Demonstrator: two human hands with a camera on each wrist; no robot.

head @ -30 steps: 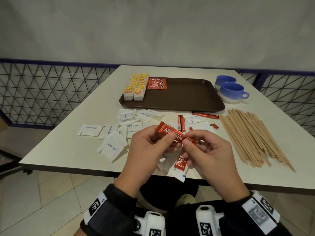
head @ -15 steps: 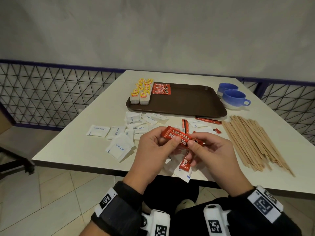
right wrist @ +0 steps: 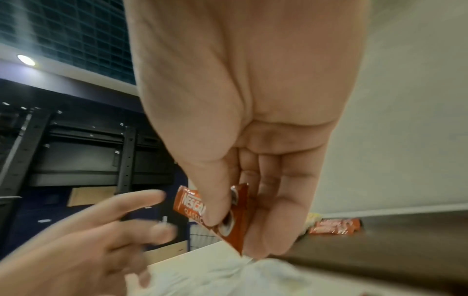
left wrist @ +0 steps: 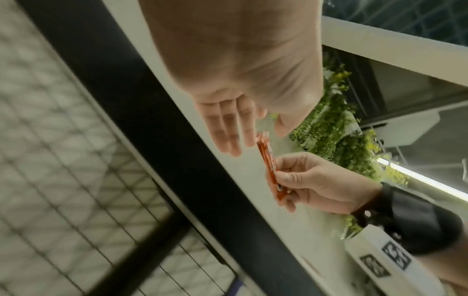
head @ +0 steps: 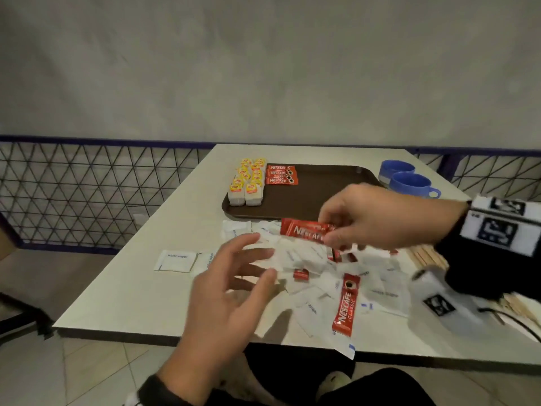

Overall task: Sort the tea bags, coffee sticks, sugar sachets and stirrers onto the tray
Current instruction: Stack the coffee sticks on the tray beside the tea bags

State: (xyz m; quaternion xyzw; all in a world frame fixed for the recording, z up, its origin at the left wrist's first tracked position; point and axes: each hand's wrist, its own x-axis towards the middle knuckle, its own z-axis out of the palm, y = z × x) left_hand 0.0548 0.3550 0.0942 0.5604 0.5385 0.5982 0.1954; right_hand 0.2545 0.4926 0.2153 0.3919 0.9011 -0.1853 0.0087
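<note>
Right hand (head: 377,218) pinches coffee sticks (head: 304,234) by one end | left hand (head: 231,276) spread, empty | light, floppy, slick foil: mid-length pinch steadier | tray (head: 322,197) at twelve o'clock

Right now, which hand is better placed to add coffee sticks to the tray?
Right. The right hand already pinches coffee sticks near the tray; the left hand is open, holding nothing, over the sugar sachets.
</note>
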